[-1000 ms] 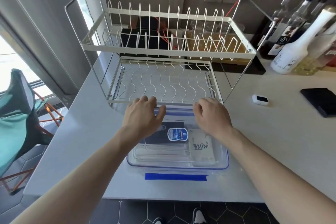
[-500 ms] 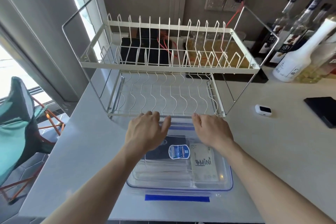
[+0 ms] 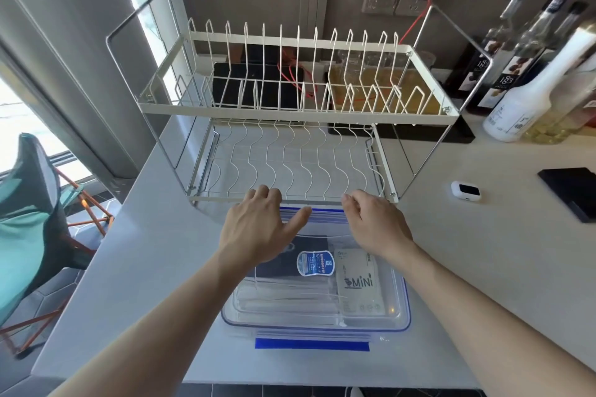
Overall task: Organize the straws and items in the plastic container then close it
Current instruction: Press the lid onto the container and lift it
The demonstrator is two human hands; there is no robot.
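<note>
Only the head cam here, looking down at a pale tabletop [image 3: 483, 235]. The clear plastic container [image 3: 400, 300] sits near the front edge, about midway along it, with a strip of blue tape [image 3: 312, 344] on the tabletop just in front of it. The lid [image 3: 316, 271] with its blue rim is on top, and through it you can see a bunch of white wrapped straws [image 3: 287, 295] lying lengthwise along the front, a dark packet [image 3: 280, 259] behind them, a blue oval sticker [image 3: 315, 264] in the middle and a white packet marked "MiNi" [image 3: 359, 284] on the right side.

Both hands are over the far edge of the lid. The left hand [image 3: 258, 226] lies flat, palm down, fingers [image 3: 267, 195] together and reaching past the far rim, thumb spread out to the right along the blue edge. The right hand [image 3: 374, 222] is palm down too, fingers [image 3: 354, 200] curled loosely at the far rim, not spread. Can't tell whether either hand really grips the lid's edge or only rests on it.

Just behind the container stands a white two-tier wire dish rack [image 3: 296, 106], its front rail almost touching the knuckles. Further back at the right corner is a cluster of bottles [image 3: 529, 97]. Off to the right, well apart from the container, are a small white device [image 3: 465, 191] and a black flat pad [image 3: 572, 192].
</note>
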